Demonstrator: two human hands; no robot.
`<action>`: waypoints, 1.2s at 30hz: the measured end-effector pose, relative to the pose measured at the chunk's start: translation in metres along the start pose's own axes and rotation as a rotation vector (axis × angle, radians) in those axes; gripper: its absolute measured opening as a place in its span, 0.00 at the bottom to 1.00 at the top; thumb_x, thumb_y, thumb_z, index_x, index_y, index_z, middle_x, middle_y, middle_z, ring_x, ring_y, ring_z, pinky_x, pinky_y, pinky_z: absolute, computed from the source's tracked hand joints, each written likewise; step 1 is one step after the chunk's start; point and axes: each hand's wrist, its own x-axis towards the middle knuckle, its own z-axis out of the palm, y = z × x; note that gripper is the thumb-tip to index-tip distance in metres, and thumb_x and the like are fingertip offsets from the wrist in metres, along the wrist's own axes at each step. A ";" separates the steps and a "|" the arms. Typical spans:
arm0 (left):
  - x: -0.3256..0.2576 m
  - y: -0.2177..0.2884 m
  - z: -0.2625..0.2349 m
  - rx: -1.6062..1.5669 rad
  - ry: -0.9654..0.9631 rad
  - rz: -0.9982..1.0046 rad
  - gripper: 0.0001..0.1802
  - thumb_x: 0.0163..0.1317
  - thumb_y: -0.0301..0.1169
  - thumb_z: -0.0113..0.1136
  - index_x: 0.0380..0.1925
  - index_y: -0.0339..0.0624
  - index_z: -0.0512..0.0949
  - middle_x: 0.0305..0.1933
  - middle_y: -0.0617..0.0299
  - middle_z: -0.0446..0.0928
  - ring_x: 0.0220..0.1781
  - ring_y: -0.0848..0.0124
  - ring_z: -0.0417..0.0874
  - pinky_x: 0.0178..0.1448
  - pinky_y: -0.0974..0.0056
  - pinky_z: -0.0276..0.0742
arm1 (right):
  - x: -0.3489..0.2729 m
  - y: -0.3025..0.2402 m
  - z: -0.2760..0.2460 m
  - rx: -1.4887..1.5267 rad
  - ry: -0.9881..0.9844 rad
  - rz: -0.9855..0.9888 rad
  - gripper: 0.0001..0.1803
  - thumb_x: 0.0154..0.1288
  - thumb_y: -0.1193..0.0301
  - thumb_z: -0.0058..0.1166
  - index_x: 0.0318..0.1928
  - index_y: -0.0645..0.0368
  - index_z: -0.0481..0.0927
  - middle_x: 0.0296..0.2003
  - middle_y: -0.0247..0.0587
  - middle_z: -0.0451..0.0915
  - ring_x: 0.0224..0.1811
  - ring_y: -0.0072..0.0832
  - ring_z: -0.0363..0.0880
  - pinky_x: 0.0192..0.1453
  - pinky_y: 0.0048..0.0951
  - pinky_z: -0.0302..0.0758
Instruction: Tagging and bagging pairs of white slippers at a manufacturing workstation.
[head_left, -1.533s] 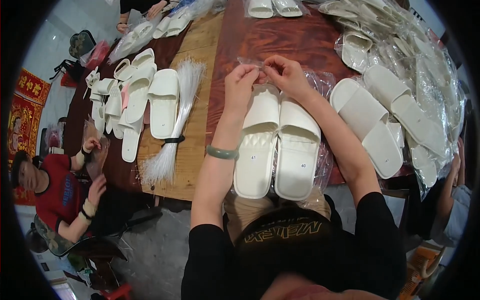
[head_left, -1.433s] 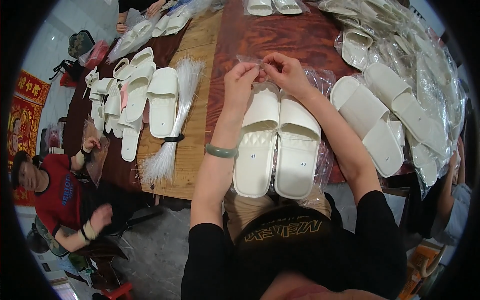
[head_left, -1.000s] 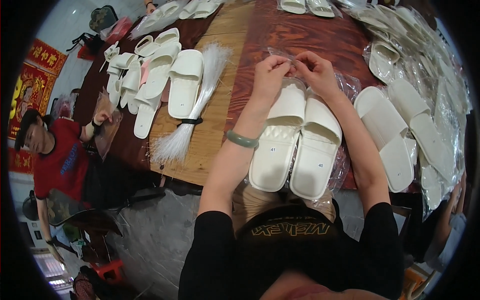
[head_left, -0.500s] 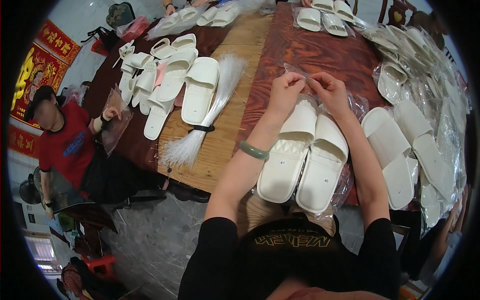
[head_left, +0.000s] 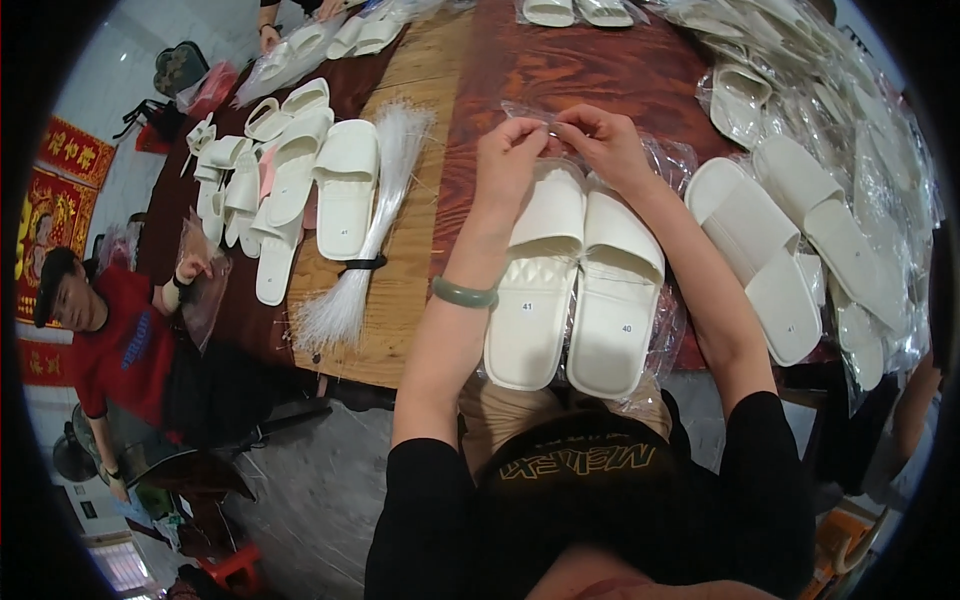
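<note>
Two white slippers, the left one (head_left: pixel 522 335) and the right one (head_left: pixel 608 345), lie side by side before me, toes pointing away. Clear plastic of a bag (head_left: pixel 672 160) shows around their edges; whether they lie in it or on it I cannot tell. Just beyond the toes, my left hand (head_left: pixel 512 155) is closed in a pinch on clear plastic. My right hand (head_left: pixel 608 148) pinches the plastic close beside it, fingertips nearly touching. A green bangle (head_left: pixel 465 293) circles my left wrist.
At left, loose white slippers (head_left: pixel 290 190) lie beside a tied bundle of clear strands (head_left: pixel 378 230). Another pair (head_left: pixel 745 255) and a heap of bagged slippers (head_left: pixel 850 160) are on the right. A person in a red shirt (head_left: pixel 130 345) sits at left, holding a clear bag (head_left: pixel 208 285).
The whole view has shifted, so the table and its things appear farther left and higher. My hands keep their pinch on the plastic beyond the slippers' toes.
</note>
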 end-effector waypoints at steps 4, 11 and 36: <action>-0.001 0.002 0.002 -0.013 0.017 -0.003 0.06 0.61 0.24 0.54 0.36 0.34 0.78 0.31 0.61 0.79 0.32 0.76 0.78 0.37 0.74 0.74 | 0.001 0.006 -0.001 -0.039 0.014 -0.012 0.09 0.61 0.72 0.55 0.37 0.66 0.80 0.27 0.37 0.82 0.28 0.16 0.77 0.32 0.20 0.74; -0.003 0.004 0.003 0.012 0.036 -0.009 0.06 0.61 0.24 0.55 0.36 0.34 0.78 0.32 0.62 0.79 0.33 0.78 0.78 0.37 0.74 0.73 | 0.000 0.007 -0.001 -0.041 0.029 -0.046 0.08 0.60 0.72 0.56 0.36 0.65 0.81 0.26 0.38 0.82 0.26 0.17 0.77 0.31 0.21 0.74; -0.004 0.006 0.003 0.155 0.044 0.020 0.06 0.61 0.24 0.54 0.35 0.34 0.79 0.30 0.62 0.79 0.31 0.77 0.76 0.37 0.74 0.72 | 0.000 0.006 0.000 -0.031 0.004 -0.038 0.08 0.60 0.72 0.56 0.36 0.65 0.81 0.26 0.38 0.81 0.26 0.18 0.77 0.31 0.21 0.74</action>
